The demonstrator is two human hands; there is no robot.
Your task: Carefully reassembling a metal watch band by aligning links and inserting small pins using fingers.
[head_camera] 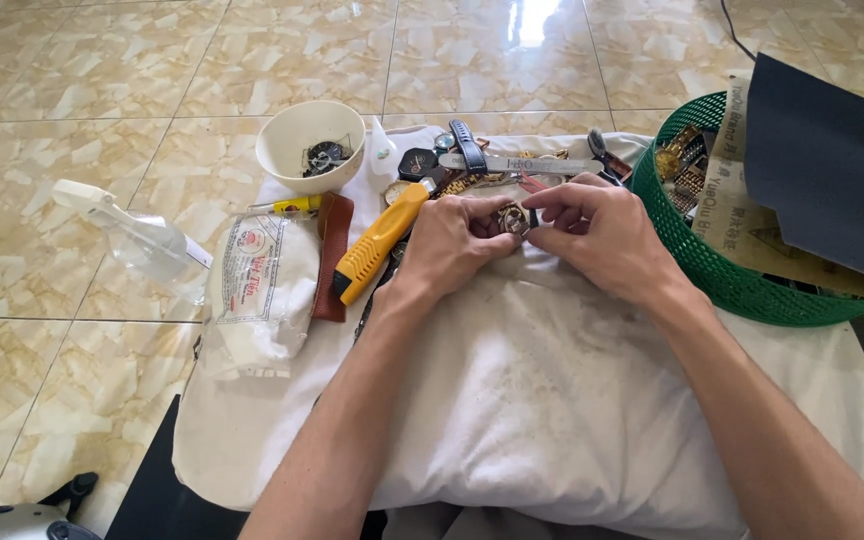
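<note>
Small metal watch case [512, 218], light, rigid, slippery and delicate, pinched by its rim between closed fingertips of left hand [457, 243] and right hand [600, 232] above a white cushion [552, 400].

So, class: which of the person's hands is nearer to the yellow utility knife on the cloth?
Left. The left hand lies just beside the yellow utility knife, to the knife's right. The right hand is farther off, beyond the small watch part both hands pinch.
</note>
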